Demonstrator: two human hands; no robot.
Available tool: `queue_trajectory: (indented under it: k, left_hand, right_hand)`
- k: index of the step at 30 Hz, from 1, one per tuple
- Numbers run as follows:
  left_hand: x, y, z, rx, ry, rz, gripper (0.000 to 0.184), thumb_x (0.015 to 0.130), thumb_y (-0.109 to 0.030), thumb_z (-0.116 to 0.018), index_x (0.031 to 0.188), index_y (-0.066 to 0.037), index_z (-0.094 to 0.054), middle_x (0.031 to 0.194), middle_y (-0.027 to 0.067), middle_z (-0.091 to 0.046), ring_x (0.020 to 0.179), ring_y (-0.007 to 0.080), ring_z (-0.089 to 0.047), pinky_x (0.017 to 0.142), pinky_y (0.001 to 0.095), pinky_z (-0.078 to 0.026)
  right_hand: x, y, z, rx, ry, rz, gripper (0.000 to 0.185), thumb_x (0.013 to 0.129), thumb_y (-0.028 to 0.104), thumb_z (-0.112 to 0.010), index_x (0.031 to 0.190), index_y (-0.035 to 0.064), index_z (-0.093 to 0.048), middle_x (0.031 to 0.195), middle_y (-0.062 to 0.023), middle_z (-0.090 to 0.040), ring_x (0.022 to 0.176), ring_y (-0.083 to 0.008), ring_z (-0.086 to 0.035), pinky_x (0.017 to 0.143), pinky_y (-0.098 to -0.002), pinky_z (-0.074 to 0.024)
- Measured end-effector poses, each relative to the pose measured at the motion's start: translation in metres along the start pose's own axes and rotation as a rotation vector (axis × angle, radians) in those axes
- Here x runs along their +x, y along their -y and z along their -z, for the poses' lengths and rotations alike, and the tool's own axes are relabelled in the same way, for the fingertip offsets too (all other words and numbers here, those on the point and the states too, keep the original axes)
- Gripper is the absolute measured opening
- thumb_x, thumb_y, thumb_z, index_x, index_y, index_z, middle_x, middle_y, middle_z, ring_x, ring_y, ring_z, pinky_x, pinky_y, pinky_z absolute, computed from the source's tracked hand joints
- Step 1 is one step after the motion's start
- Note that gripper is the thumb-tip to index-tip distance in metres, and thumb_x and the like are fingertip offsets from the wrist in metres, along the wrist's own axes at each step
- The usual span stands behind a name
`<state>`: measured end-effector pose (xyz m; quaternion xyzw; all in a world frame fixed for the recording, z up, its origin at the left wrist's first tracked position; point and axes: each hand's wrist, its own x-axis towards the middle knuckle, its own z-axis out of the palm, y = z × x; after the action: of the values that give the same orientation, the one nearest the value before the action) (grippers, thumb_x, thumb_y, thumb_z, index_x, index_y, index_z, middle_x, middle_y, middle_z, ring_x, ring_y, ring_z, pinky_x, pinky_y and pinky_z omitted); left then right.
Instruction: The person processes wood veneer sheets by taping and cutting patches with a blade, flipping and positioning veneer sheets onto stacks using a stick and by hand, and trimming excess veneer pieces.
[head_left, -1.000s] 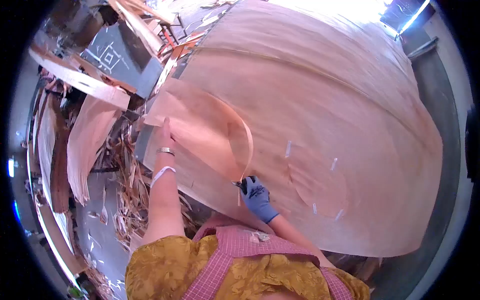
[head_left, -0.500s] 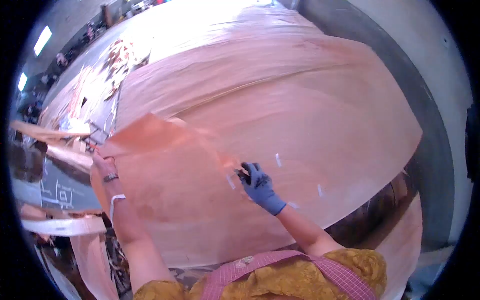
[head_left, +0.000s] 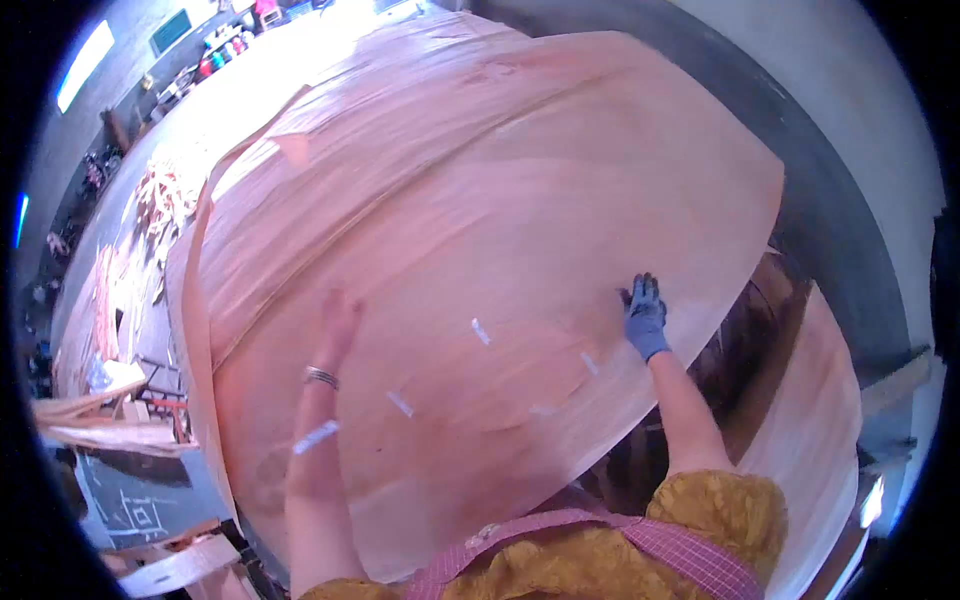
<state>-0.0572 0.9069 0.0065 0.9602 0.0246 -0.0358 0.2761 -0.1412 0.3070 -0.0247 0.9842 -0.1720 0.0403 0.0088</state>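
A large thin wood veneer sheet (head_left: 560, 220) covers the surface before me, with several short white tape strips (head_left: 481, 331) on it. My left hand (head_left: 341, 322), bare and a little blurred, is over the left part of the sheet with its fingers apart and nothing in them. A bracelet and a white band are on that arm. My right hand (head_left: 645, 315), in a blue-grey glove with dark fingertips, lies on the sheet near its right edge, fingers stretched out. Nothing shows in its grip.
Another veneer sheet (head_left: 810, 430) hangs at the lower right beside a dark gap. Wood strips and scraps (head_left: 165, 200) lie at the left. A grey board with white markings (head_left: 140, 500) and a pale wood piece (head_left: 180, 565) are at the lower left. A wall curves along the right.
The view has turned. My left hand has let go of the sheet's edge and moved inward over it. My right hand has opened and shifted right. The curled strip between the hands is gone.
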Motion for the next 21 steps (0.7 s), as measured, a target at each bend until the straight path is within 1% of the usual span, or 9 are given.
queue_trajectory:
  k: [2,5,8,11,12,15,16,19,21]
  left_hand:
    - [-0.024,-0.062,-0.041,0.252,0.090,0.029,0.075,0.092,-0.055,-0.051,0.154,-0.023,-0.023,0.160,0.0164,-0.015,0.148,0.0335,-0.011,0.117,0.0554,-0.010]
    - [-0.011,-0.092,-0.090,0.369,0.047,0.035,0.077,0.088,-0.060,-0.053,0.153,-0.034,-0.023,0.161,0.0142,-0.014,0.149,0.0346,-0.008,0.115,0.0622,-0.008]
    - [-0.017,-0.121,-0.108,0.412,0.115,0.157,0.078,0.086,-0.062,-0.053,0.153,-0.035,-0.023,0.161,0.0132,-0.013,0.148,0.0368,-0.009,0.115,0.0622,-0.009]
    - [-0.026,-0.126,-0.104,0.428,0.084,0.095,0.079,0.086,-0.062,-0.052,0.153,-0.035,-0.022,0.161,0.0160,-0.014,0.148,0.0391,-0.008,0.115,0.0615,-0.009]
    - [-0.030,-0.128,-0.103,0.423,0.085,0.090,0.078,0.086,-0.061,-0.052,0.153,-0.035,-0.022,0.160,0.0166,-0.014,0.147,0.0395,-0.009,0.115,0.0611,-0.009]
    - [-0.048,-0.129,-0.112,0.444,0.068,0.057,0.078,0.086,-0.059,-0.053,0.153,-0.033,-0.022,0.160,0.0180,-0.015,0.147,0.0409,-0.010,0.115,0.0602,-0.011]
    - [-0.055,-0.126,-0.116,0.476,0.053,0.033,0.078,0.086,-0.058,-0.054,0.154,-0.033,-0.022,0.160,0.0182,-0.015,0.146,0.0414,-0.010,0.115,0.0601,-0.011]
    - [-0.091,-0.129,-0.128,0.479,0.031,-0.015,0.078,0.087,-0.055,-0.056,0.154,-0.031,-0.023,0.159,0.0187,-0.016,0.146,0.0420,-0.013,0.115,0.0598,-0.012]
    - [-0.118,-0.135,-0.129,0.472,0.040,-0.027,0.078,0.087,-0.054,-0.056,0.154,-0.030,-0.024,0.159,0.0190,-0.017,0.145,0.0422,-0.014,0.115,0.0597,-0.012]
  right_hand:
    - [0.025,-0.051,-0.016,-0.076,-0.021,0.005,0.058,0.101,0.041,-0.038,0.146,0.0041,-0.035,0.153,-0.0196,-0.032,0.141,-0.0351,-0.031,0.110,-0.0504,-0.0313]
    - [0.036,-0.092,-0.024,-0.074,0.063,0.004,0.058,0.101,0.040,-0.038,0.145,0.0028,-0.035,0.152,-0.0208,-0.033,0.140,-0.0353,-0.033,0.113,-0.0484,-0.0273]
    - [0.025,-0.109,-0.024,0.002,0.103,0.035,0.057,0.100,0.038,-0.039,0.145,0.0025,-0.035,0.151,-0.0224,-0.034,0.139,-0.0348,-0.034,0.113,-0.0460,-0.0276]
    - [0.007,-0.120,-0.024,0.058,0.048,0.059,0.060,0.099,0.041,-0.041,0.144,0.0031,-0.037,0.148,-0.0204,-0.039,0.138,-0.0326,-0.036,0.112,-0.0466,-0.0285]
    - [-0.002,-0.126,-0.028,-0.007,-0.032,0.082,0.059,0.098,0.039,-0.043,0.143,0.0017,-0.037,0.147,-0.0212,-0.039,0.136,-0.0339,-0.037,0.111,-0.0470,-0.0297]
    - [-0.028,-0.145,-0.025,-0.023,0.045,0.084,0.059,0.098,0.037,-0.044,0.144,0.0006,-0.036,0.148,-0.0214,-0.038,0.137,-0.0349,-0.036,0.112,-0.0470,-0.0290]
    - [-0.042,-0.148,-0.020,0.029,0.035,0.068,0.059,0.097,0.036,-0.047,0.143,0.0001,-0.036,0.149,-0.0210,-0.037,0.137,-0.0346,-0.037,0.112,-0.0483,-0.0284]
    - [-0.088,-0.175,-0.015,0.047,0.030,0.105,0.056,0.098,0.036,-0.047,0.140,0.0001,-0.040,0.147,-0.0212,-0.039,0.135,-0.0345,-0.038,0.112,-0.0496,-0.0270]
    - [-0.106,-0.189,0.007,0.064,0.169,0.042,0.052,0.098,0.031,-0.047,0.139,0.0009,-0.043,0.145,-0.0205,-0.042,0.135,-0.0346,-0.039,0.112,-0.0479,-0.0278]
